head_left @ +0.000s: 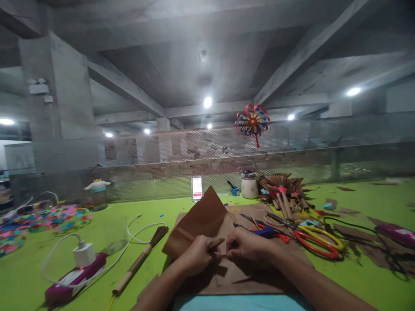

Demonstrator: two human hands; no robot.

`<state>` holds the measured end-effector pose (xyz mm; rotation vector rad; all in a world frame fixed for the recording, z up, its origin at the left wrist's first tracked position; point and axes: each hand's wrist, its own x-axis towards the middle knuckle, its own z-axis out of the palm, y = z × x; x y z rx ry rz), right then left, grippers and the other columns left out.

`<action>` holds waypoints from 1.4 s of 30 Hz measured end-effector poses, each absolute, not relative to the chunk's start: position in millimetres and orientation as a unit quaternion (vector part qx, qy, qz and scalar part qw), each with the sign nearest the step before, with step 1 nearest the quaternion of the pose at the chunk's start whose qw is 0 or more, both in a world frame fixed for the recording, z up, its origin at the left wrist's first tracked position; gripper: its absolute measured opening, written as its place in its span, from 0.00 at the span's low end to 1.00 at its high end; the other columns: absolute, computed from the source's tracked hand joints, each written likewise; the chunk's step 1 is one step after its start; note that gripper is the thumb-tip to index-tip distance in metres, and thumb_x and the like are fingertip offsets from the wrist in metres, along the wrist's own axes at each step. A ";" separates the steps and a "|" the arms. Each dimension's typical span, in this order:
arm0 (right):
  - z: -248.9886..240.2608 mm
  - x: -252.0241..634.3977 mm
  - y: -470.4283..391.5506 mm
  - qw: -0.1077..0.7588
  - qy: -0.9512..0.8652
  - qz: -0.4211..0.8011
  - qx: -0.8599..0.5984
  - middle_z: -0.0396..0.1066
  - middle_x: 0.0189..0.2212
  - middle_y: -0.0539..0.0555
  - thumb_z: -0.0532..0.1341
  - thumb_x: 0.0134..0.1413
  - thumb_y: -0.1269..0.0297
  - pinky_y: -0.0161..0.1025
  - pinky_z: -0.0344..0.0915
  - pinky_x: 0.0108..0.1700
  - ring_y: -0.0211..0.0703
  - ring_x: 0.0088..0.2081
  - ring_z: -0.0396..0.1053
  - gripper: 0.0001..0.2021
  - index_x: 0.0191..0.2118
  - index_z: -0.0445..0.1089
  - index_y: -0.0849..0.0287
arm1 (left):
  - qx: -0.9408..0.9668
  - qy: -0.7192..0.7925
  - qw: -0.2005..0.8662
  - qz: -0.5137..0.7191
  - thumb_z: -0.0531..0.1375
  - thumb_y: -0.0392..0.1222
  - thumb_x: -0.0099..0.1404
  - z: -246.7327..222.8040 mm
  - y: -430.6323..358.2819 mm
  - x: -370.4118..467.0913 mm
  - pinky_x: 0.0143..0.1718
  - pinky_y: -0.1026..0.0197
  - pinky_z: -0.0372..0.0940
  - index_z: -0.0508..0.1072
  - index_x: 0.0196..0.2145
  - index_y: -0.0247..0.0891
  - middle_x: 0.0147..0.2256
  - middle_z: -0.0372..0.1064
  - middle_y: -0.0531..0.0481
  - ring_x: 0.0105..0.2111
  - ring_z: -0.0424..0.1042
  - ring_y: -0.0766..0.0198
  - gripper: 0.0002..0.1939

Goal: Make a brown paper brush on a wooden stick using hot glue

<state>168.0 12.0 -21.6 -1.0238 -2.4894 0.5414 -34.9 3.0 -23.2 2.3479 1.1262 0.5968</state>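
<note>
A sheet of brown paper [202,218] rises at a slant behind my left hand [202,255]. That hand is closed on the sheet, and a narrow rolled or folded piece of the paper pokes out by its thumb. Close beside it, my right hand [241,243] is closed in a pinch. Whatever lies between its fingertips is too small to make out. Both hands are over a flat brown paper layer [256,280] on the green table [145,276]. Blue-and-red scissors [266,231] lie just behind my right hand.
Larger scissors with red and yellow handles [319,244] lie at right, near folded paper fans [282,185]. A fringed paper roll [139,263], a power strip [76,274] with a white cable and colourful scraps [58,218] are at left. A jar [249,185] stands at the back.
</note>
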 end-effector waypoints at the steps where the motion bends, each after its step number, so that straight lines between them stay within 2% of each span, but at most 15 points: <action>1: -22.4 169.0 12.3 0.194 -0.890 0.191 -0.365 0.70 0.22 0.49 0.59 0.44 0.71 0.27 0.55 0.25 0.33 0.24 0.61 0.08 0.31 0.75 0.64 | 0.859 0.411 0.219 0.213 0.54 0.35 0.54 -23.2 2.4 -35.0 0.28 0.67 0.56 0.71 0.27 0.31 0.24 0.66 0.53 0.27 0.63 0.66 0.07; 4: -25.7 169.0 12.5 0.190 -0.897 0.178 -0.358 0.70 0.23 0.50 0.60 0.43 0.71 0.28 0.56 0.26 0.33 0.24 0.62 0.07 0.30 0.75 0.64 | 0.872 0.415 0.170 0.195 0.54 0.34 0.53 -21.6 0.8 -35.6 0.27 0.67 0.55 0.71 0.28 0.32 0.27 0.67 0.51 0.28 0.64 0.66 0.06; 9: -30.2 164.7 9.6 0.191 -0.905 0.148 -0.351 0.71 0.24 0.52 0.57 0.45 0.74 0.29 0.55 0.26 0.34 0.25 0.63 0.07 0.28 0.74 0.65 | 0.886 0.426 0.111 0.145 0.54 0.33 0.52 -19.1 -1.0 -34.1 0.26 0.67 0.53 0.71 0.26 0.33 0.25 0.67 0.50 0.26 0.63 0.66 0.06; 16: -31.2 167.5 4.8 0.174 -0.913 0.087 -0.357 0.70 0.25 0.54 0.55 0.49 0.72 0.31 0.51 0.25 0.35 0.25 0.61 0.08 0.29 0.72 0.65 | 0.888 0.433 0.029 0.153 0.55 0.43 0.57 -25.6 0.0 -27.1 0.24 0.66 0.49 0.67 0.24 0.35 0.25 0.65 0.50 0.24 0.61 0.67 0.10; 21: -26.2 170.1 1.6 0.149 -0.923 0.048 -0.352 0.69 0.26 0.56 0.53 0.52 0.70 0.33 0.48 0.25 0.35 0.24 0.60 0.10 0.27 0.71 0.65 | 0.899 0.412 0.005 0.152 0.55 0.39 0.57 -26.6 -1.4 -27.0 0.25 0.66 0.50 0.67 0.25 0.36 0.28 0.66 0.50 0.26 0.63 0.66 0.06; 27: -20.7 172.0 -1.7 0.078 -0.937 -0.041 -0.337 0.69 0.27 0.56 0.54 0.51 0.73 0.33 0.48 0.25 0.37 0.26 0.62 0.08 0.28 0.69 0.64 | 0.902 0.414 -0.042 0.117 0.53 0.40 0.59 -20.7 -4.7 -28.8 0.26 0.64 0.52 0.68 0.27 0.36 0.29 0.68 0.47 0.28 0.66 0.62 0.07; 34: -16.4 177.0 -5.7 0.057 -0.935 -0.051 -0.347 0.68 0.29 0.56 0.54 0.52 0.72 0.33 0.50 0.27 0.39 0.28 0.63 0.06 0.30 0.68 0.63 | 0.906 0.411 -0.046 0.093 0.52 0.39 0.60 -10.9 -10.6 -25.6 0.28 0.63 0.54 0.69 0.27 0.35 0.29 0.67 0.46 0.28 0.65 0.62 0.09; 42: -11.3 180.6 -11.5 0.023 -0.933 -0.078 -0.351 0.70 0.30 0.58 0.54 0.51 0.71 0.35 0.54 0.30 0.42 0.30 0.66 0.06 0.31 0.68 0.64 | 0.932 0.347 -0.085 0.069 0.51 0.33 0.59 -7.5 -11.7 -25.4 0.31 0.64 0.56 0.67 0.27 0.35 0.32 0.64 0.47 0.32 0.63 0.63 0.06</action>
